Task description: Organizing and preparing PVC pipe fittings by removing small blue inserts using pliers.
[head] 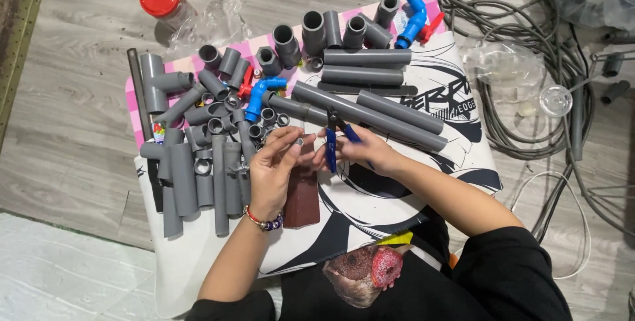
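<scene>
Right hand (360, 151) is gripping blue-handled metal pliers (334, 137), fingers (344, 149) clenched around the handles, plier nose pointing away from the person. Left hand (272, 169) is pinching a small silvery ring-like part (299, 141) between thumb and fingertips, just beside the plier handles; whether it touches the pliers, cannot tell. A dark reddish-brown rectangular block (302, 195) is lying just under the left fingers. Long grey plastic pipes (370, 112) are lying just beyond both hands. Short grey pipe pieces and fittings (198, 162) are piled left of the left fingers. A blue plastic elbow fitting (260, 94) is sitting just beyond the left fingers. Everything is resting on a printed cloth mat (450, 96).
</scene>
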